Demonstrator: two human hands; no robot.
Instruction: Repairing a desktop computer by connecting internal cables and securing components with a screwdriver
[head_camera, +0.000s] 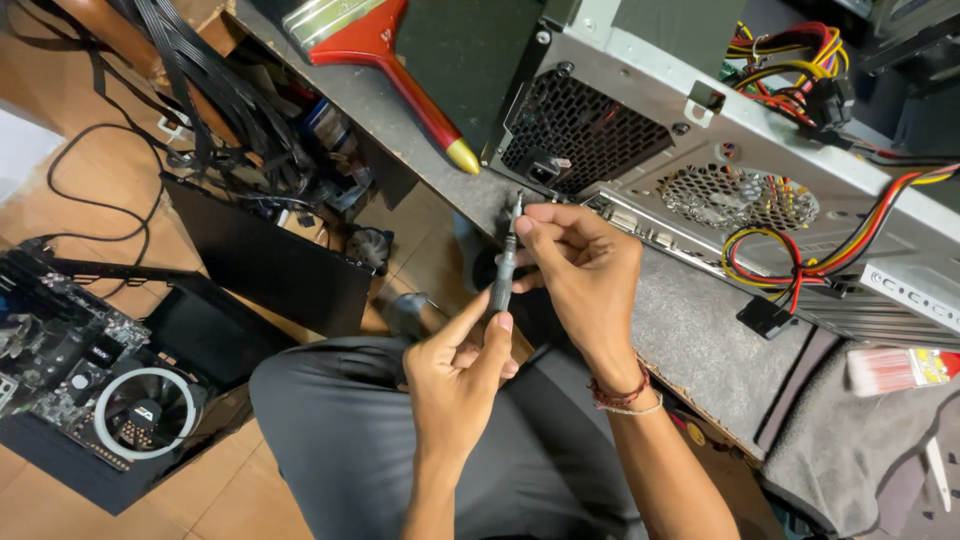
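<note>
- Left hand: the lower handle of a slim precision screwdriver is pinched between thumb and forefinger, above the lap.
- Right hand: fingers are closed around the upper shaft, the fingertip set by the tip.
- Screwdriver: held upright, just before the bench edge, its tip close to the rear of the computer case. It is judged light, stiff and thin, with a smooth shaft likely to slip; the thicker handle is the better hold.
- Beyond: a red-handled brush lies on the bench.
- Floor, left: a motherboard with a fan is noted.
</note>
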